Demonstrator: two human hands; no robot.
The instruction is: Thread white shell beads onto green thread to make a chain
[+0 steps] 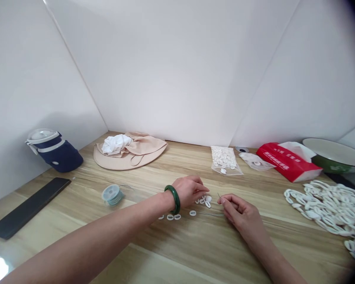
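Observation:
My left hand (192,189), with a green bangle (173,199) at its wrist, reaches over a small group of white shells (208,204). Its fingers are bent close together at the shells; whether a shell is between them is hidden. My right hand (235,208) pinches a thin cord (212,214), whose tip sticks up above the fingertips. The cord runs left along the table toward a loose shell (192,213). A few more shells (177,217) lie below my left wrist. Farther left stands a spool of pale blue cord (113,195).
At the right are a heap of strung shells (337,209), a red tissue pack (286,161) and a green bowl (337,156). Behind lie a bag of shells (224,159) and a beige hat (130,152). A blue cup (57,152) and a black strip (29,205) are at left.

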